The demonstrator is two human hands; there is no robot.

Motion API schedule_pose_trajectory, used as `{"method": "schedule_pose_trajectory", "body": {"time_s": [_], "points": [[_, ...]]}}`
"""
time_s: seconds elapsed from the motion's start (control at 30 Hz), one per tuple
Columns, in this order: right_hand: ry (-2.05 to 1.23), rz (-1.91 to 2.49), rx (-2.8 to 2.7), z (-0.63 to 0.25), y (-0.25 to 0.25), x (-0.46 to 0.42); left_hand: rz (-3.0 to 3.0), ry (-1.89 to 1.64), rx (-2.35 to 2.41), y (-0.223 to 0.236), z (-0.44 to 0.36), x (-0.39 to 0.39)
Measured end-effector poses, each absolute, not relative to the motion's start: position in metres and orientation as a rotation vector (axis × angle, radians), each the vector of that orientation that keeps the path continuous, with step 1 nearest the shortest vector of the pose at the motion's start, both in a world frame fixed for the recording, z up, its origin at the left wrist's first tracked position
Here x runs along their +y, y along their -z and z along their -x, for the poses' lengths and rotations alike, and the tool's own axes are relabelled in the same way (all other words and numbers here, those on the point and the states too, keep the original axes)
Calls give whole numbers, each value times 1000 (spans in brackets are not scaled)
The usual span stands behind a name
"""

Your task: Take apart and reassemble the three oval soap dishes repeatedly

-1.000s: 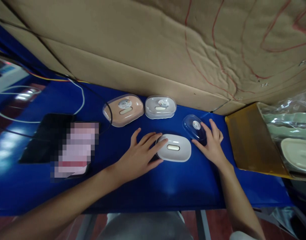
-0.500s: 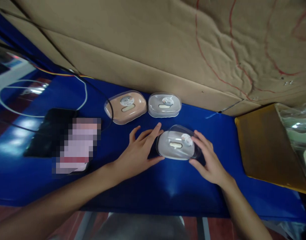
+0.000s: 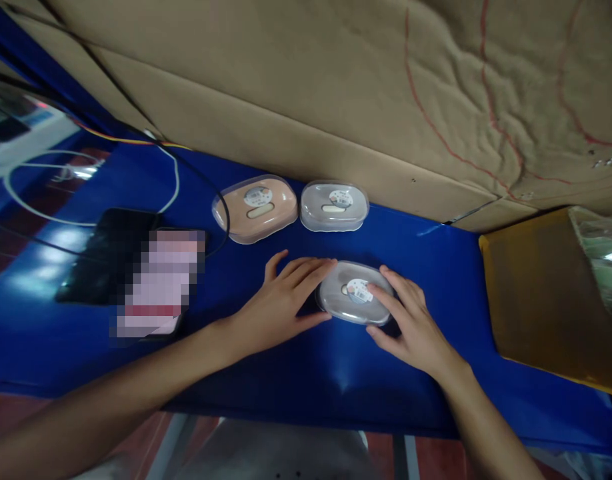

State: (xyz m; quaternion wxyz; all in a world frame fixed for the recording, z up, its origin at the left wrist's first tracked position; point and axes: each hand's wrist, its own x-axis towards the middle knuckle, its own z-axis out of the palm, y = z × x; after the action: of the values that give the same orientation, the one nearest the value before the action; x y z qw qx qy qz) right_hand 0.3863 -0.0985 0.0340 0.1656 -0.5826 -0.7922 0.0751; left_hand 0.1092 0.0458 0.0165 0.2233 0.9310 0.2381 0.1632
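A grey oval soap box (image 3: 336,303) lies on the blue table with a clear plastic lid (image 3: 359,313) over it. A round white sticker sits on the lid. My left hand (image 3: 273,310) holds the left end, thumb at the near edge and fingers at the far edge. From the right, my right hand (image 3: 411,320) grips the lid, its index finger resting on top near the sticker and its thumb at the near edge. Whether the lid is fully seated I cannot tell. Behind them stand a peach soap box (image 3: 236,213) and another grey soap box (image 3: 333,217), both with clear lids.
On the left lie a phone (image 3: 161,280) with a blurred screen and a black flat pouch (image 3: 103,260), with cables (image 3: 173,180) around them. A cardboard wall (image 3: 286,87) closes off the back. At right stands an open carton (image 3: 536,293) with clear-wrapped items inside.
My right hand has shifted the clear lid left and down, so it now lies squarely over the grey base. The left hand stays at the box's left end. The view has shifted slightly.
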Motion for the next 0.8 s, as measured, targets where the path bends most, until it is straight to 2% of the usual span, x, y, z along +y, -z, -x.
{"method": "schedule_pose_trajectory", "body": {"time_s": [0.8], "points": [[-271,1654,-2207,-391,-31,-97,-2506,-483,638,-21,-110,44]]}}
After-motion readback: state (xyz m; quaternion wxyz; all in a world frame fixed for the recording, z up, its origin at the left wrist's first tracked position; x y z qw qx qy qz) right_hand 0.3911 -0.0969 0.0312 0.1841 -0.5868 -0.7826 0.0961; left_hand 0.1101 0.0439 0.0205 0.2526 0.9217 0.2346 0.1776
